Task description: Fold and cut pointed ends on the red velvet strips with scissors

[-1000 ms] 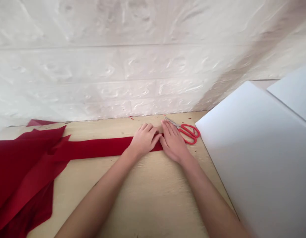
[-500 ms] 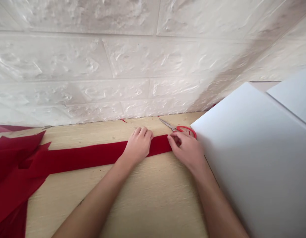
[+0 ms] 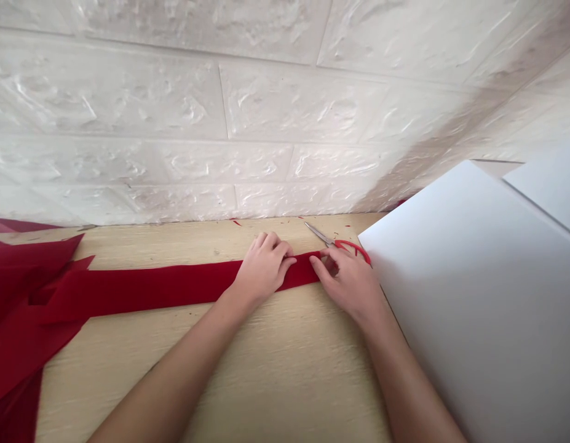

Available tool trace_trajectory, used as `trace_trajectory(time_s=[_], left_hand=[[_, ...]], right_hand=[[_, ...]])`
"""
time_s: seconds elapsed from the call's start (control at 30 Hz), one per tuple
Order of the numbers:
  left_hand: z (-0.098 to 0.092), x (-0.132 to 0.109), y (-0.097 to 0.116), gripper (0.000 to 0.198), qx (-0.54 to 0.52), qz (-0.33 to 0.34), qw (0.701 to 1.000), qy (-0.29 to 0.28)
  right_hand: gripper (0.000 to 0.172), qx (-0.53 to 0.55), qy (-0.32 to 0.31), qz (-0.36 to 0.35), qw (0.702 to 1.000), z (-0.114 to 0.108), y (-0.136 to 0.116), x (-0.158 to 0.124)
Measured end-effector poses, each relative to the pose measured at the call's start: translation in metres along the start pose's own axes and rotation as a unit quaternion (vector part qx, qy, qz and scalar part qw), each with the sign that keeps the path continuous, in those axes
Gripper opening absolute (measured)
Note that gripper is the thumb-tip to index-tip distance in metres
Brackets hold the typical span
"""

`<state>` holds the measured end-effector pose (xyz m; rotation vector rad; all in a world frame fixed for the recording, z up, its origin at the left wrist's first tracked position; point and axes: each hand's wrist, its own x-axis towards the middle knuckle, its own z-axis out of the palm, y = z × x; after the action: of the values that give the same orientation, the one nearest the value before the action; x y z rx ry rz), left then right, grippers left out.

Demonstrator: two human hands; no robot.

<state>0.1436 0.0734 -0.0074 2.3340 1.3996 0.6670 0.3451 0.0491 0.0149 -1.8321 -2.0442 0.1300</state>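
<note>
A long, flat strip of red fabric (image 3: pixel 165 285) runs from the left across the wooden surface. My left hand (image 3: pixel 264 264) rests on it near its right end, fingers curled and thumb against the cloth. At the end itself, the thumb and fingers of my right hand (image 3: pixel 349 280) close on the edge; the other fingertips are partly hidden. Just behind my right hand lie scissors (image 3: pixel 342 244) with red handles, their blades pointing up and left. More red fabric (image 3: pixel 17 344) is heaped at the left.
A white textured brick-pattern wall (image 3: pixel 183 98) rises behind the pale wooden surface (image 3: pixel 275 369). On the right stands a large white panel (image 3: pixel 478 295), close beside my right forearm. Small red scraps (image 3: pixel 237 223) lie along the wall's foot.
My left hand has shifted slightly right, its thumb now showing on the strip. My right hand's thumb and fingers have come further over the strip's end. The view has shifted a little.
</note>
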Motion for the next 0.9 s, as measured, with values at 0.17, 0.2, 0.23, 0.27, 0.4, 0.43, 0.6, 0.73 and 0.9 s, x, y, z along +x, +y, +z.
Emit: trace_trajectory(time_s=[0.17, 0.2, 0.23, 0.27, 0.4, 0.43, 0.6, 0.73, 0.9], left_hand=[[-0.007, -0.001, 0.002, 0.014, -0.049, 0.005, 0.998, 0.030], [-0.010, -0.001, 0.004, 0.014, -0.052, 0.004, 0.998, 0.034], [-0.012, 0.000, 0.007, 0.014, -0.052, 0.005, 0.998, 0.038], [-0.016, 0.000, 0.010, 0.014, -0.053, 0.007, 0.998, 0.042], [-0.030, 0.001, 0.028, 0.016, -0.086, 0.039, 0.993, 0.075], [-0.032, 0.001, 0.032, 0.016, -0.104, 0.051, 0.990, 0.084], [-0.033, 0.000, 0.043, 0.014, -0.175, 0.058, 0.977, 0.105], [-0.031, -0.001, 0.043, 0.014, -0.183, 0.032, 0.977, 0.108], [-0.030, -0.001, 0.043, 0.014, -0.187, 0.021, 0.977, 0.103]], right_hand=[[0.018, 0.153, 0.043, -0.015, 0.987, -0.003, -0.009, 0.000], [0.017, 0.193, 0.051, -0.013, 0.980, -0.004, -0.012, -0.001], [0.016, 0.228, 0.060, -0.011, 0.972, -0.005, -0.015, -0.001], [0.015, 0.257, 0.070, -0.011, 0.964, -0.007, -0.017, -0.002], [0.012, 0.331, 0.093, -0.027, 0.939, -0.011, -0.024, -0.004], [0.011, 0.340, 0.096, -0.029, 0.935, -0.011, -0.024, -0.005], [0.012, 0.362, 0.098, -0.025, 0.926, -0.010, -0.025, -0.008], [0.011, 0.366, 0.100, -0.030, 0.925, -0.009, -0.026, -0.010], [0.016, 0.356, 0.098, -0.030, 0.929, -0.008, -0.026, -0.010]])
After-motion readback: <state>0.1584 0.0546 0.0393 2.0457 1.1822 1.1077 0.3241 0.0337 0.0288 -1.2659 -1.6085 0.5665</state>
